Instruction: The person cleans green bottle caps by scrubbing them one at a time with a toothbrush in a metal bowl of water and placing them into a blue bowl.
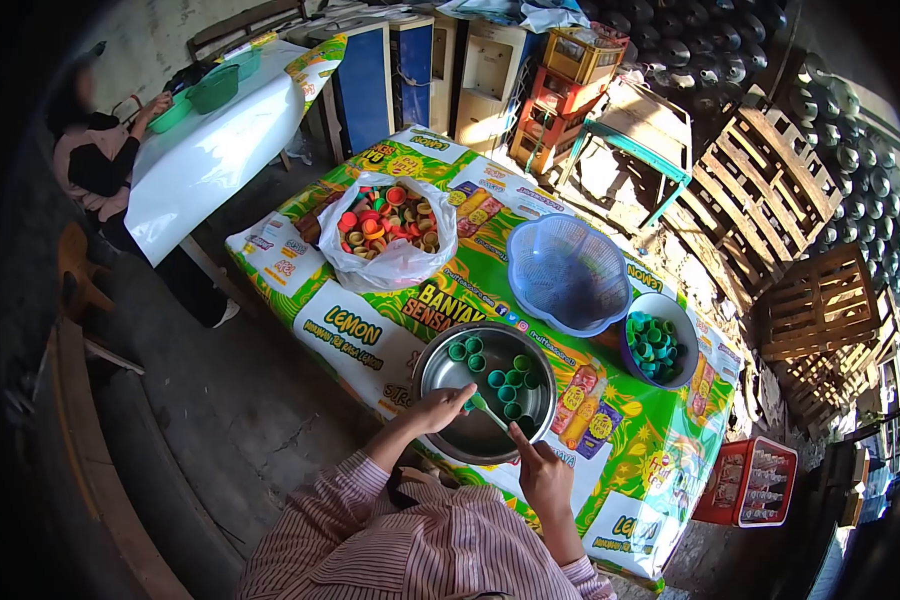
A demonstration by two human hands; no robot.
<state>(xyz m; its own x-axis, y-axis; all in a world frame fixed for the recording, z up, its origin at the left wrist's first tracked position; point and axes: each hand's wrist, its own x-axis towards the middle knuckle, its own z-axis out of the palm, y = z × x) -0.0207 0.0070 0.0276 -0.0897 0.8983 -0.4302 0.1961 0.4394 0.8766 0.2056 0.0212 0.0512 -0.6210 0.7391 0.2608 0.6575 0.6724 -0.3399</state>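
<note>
A wide steel bowl (440,375) on the table in front of me holds several green bottle caps (515,378). Over its near left part, my left hand (444,408) pinches a small green bottle cap (469,405), mostly covered by the fingers. My right hand (542,468) grips a slim pale toothbrush-like tool (494,415) at the bowl's near right rim, index finger along the handle. The tool's tip meets the cap at my left fingers; its exact shape is too small to tell.
A white plastic bag (370,272) of mixed-colour caps lies beyond the bowl. To the right stand a lilac basket (568,270) and a bowl (631,355) of green caps. A red crate (738,482) is by the table's right edge. Another person (105,160) sits at the far-left table.
</note>
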